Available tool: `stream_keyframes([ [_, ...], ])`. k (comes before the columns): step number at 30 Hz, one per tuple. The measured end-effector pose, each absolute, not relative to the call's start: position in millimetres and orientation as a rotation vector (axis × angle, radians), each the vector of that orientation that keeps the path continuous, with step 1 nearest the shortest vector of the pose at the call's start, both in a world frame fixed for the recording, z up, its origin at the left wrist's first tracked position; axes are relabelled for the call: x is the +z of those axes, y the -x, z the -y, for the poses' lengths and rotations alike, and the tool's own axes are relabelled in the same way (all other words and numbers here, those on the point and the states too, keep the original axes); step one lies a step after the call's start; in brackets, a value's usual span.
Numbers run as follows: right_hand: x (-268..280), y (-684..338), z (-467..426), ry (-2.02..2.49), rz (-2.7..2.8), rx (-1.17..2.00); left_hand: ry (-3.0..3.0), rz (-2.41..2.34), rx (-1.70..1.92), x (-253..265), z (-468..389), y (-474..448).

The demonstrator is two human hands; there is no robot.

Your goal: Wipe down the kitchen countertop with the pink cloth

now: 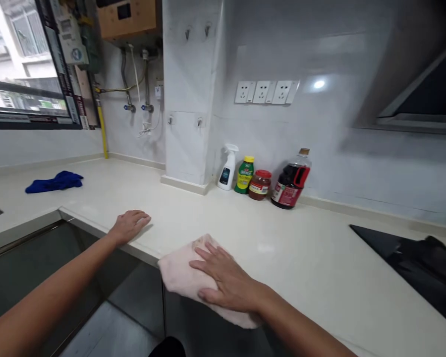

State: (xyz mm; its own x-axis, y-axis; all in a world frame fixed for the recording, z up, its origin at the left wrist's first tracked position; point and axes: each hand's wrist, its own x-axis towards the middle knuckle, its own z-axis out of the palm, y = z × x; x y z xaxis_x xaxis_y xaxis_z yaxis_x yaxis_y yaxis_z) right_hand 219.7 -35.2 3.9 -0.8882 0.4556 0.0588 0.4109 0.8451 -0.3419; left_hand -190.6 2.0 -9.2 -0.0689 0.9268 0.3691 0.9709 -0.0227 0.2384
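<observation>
While left hand (130, 226) rests unclenched on countertop (301, 263), right hand (226, 280) lies flat, fingers spread, nothing clamped; pale pink cloth (180, 271) sits under it, overhanging countertop's front edge.

Dark label (225, 176) on white spray bottle (230, 160), yellow label (244, 178) on green bottle (242, 190), pale label (258, 189) on red-lidded jar (257, 196), red label (288, 195) on large dark bottle (288, 178), print on all four too small to read.
</observation>
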Motion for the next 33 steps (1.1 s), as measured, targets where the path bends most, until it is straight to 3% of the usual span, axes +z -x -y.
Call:
stream_keyframes([
  [6, -17, -393, 52, 1.371, 2.554, 0.397, 2.044, 2.196, -0.542, -1, -1, 187],
  [12, -80, -584, 69, 2.038, 1.897, 0.032, 2.120, 2.120, -0.570, -4, -5, 195],
  [16, -96, -635, 59, 2.200, 1.760, -0.103, 2.112, 2.103, -0.599, -2, -3, 192],
  [19, -83, -599, 30, 2.243, 1.830, -0.132, 2.051, 2.107, -0.639, 1, 0, 186],
  [25, -23, -431, -28, 2.232, 2.088, 0.073, 2.010, 2.211, -0.579, 3, 1, 182],
  [33, 7, -226, 0, 1.388, 2.587, 0.423, 1.974, 2.297, -0.547, 1, 0, 182],
])
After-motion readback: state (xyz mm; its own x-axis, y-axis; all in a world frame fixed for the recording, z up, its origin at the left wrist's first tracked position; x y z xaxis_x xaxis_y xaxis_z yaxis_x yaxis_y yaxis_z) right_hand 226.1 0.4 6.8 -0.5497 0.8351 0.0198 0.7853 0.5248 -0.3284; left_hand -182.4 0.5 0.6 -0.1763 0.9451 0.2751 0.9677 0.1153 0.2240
